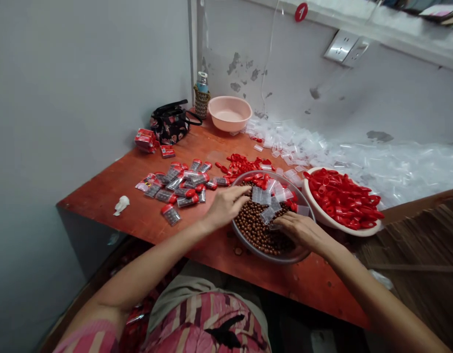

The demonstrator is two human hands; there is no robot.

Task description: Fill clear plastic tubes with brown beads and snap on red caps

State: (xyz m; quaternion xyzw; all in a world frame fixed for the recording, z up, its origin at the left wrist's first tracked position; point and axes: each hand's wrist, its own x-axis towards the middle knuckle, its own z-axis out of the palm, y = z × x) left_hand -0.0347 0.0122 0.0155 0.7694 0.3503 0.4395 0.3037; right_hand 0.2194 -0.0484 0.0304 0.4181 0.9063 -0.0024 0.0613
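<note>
A metal bowl near the table's front edge holds brown beads. Clear plastic cases and red caps lie on top of the beads. My left hand reaches over the bowl's left rim, fingers stretched and thumb apart, with nothing visible in it. Inside the bowl on the right, my right hand has its fingers bent down at the beads, closed around a clear plastic case that they partly cover. Left of the bowl lie several filled cases with red caps.
A cream basin of red caps stands right of the bowl. Empty clear cases heap along the wall. Loose red caps lie behind the bowl. Farther back are a pink basin, bottle, flowered bag and red boxes.
</note>
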